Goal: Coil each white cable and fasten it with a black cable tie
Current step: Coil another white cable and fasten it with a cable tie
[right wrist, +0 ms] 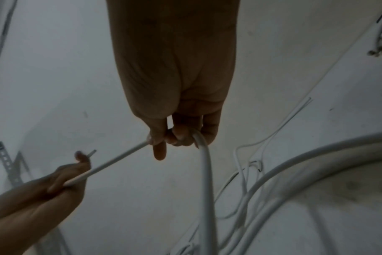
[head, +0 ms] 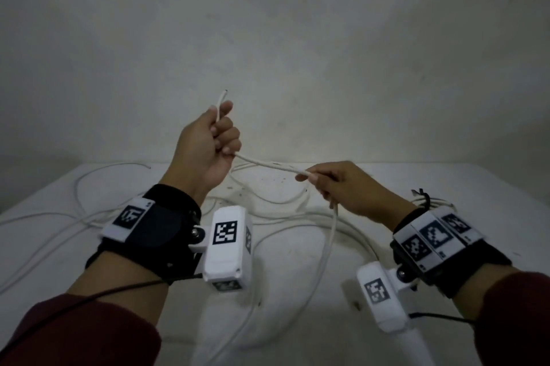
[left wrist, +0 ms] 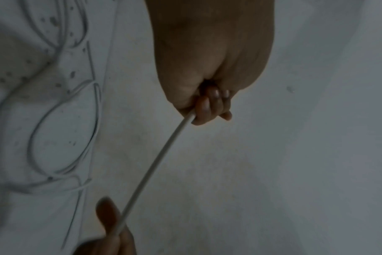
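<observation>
Both hands clamp one white cable: left hand at frame centre grips near its free end, right hand lower right; slack drops tableward beneath it.

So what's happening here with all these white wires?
A person is starting to coil one white cable. Their left hand grips it near its free end, which pokes up above the fist, and their right hand pinches it a little further along, with a short stretch held between them above the table. The rest hangs down to the loose cables lying there. A bundle already tied in black sits behind the right wrist.
</observation>
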